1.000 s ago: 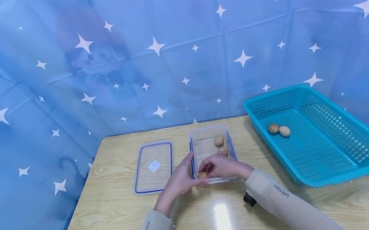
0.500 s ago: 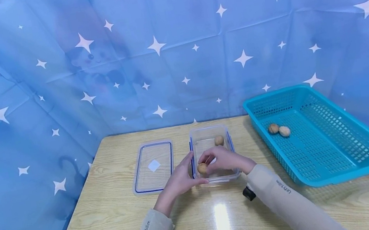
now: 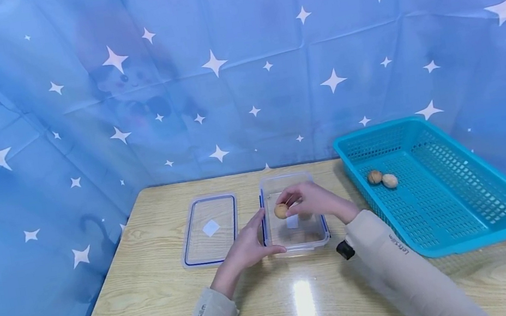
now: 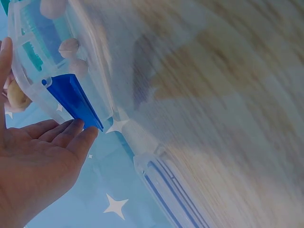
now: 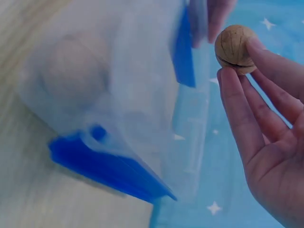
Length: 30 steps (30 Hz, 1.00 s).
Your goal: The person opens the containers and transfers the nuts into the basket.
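My right hand pinches a round brown walnut between thumb and fingertips, over the clear plastic container. In the right wrist view the walnut is raised above the container's rim. My left hand lies along the container's left side, with the thumb at its near corner. Its fairly straight fingers touch the blue side clip in the left wrist view. More walnuts show dimly through the container wall; in the head view my right hand hides part of the inside.
A clear lid with a blue seal lies left of the container on the wooden table. Two walnuts sit in the large turquoise basket at the right. A starry blue curtain hangs behind.
My right hand has lifted the walnut from the container's near left corner and carried it away from me, up over the box. My left hand has stayed put.
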Tool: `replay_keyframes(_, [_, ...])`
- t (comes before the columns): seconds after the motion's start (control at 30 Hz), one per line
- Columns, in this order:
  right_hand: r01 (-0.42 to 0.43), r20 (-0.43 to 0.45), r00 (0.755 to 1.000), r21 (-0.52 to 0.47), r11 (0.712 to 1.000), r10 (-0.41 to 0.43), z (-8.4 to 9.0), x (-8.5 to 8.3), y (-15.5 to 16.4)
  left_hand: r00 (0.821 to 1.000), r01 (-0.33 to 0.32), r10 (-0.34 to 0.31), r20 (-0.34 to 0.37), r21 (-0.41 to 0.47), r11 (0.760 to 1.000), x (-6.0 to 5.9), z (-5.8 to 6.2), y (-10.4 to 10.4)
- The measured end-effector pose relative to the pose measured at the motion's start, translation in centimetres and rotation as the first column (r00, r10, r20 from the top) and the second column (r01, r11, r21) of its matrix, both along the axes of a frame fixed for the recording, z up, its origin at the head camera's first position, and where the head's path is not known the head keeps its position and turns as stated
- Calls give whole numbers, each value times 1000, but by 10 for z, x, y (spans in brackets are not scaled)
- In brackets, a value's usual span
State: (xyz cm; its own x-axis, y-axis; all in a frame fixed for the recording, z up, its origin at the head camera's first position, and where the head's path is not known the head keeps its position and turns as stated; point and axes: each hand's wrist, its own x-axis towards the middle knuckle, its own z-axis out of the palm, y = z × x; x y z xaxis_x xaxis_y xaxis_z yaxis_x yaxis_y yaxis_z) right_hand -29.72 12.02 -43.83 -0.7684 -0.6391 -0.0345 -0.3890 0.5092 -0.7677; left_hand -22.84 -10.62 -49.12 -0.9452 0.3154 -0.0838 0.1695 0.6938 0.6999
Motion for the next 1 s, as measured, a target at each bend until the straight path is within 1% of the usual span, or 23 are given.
replay_keyframes(0.17, [24, -53, 998, -13, 1000, -25, 15, -4, 8, 1000, -4, 4, 5, -4, 1000, 0, 0, 0])
replay_keyframes(0.3, [38, -61, 997, -26, 999, -40, 26, -6, 17, 1000, -14, 14, 8, -1, 1000, 0, 0, 1])
replay_keyframes(0.5, [82, -84, 993, -6, 997, -83, 40, -11, 34, 1000, -5, 5, -2, 3, 1000, -1, -1, 1])
replay_keyframes(0.7, [125, -103, 987, -21, 992, -127, 47, -16, 50, 1000, 2, -2, -14, 8, 1000, -1, -1, 1])
replay_keyframes(0.83, [182, -90, 979, -19, 983, -183, 49, -15, 60, 1000, -1, 1, -10, 10, 1000, -1, -1, 1])
replay_keyframes(1.0, [257, -83, 963, -30, 966, -258, 51, -13, 74, 1000, -2, 2, -6, 3, 1000, 0, 0, 1])
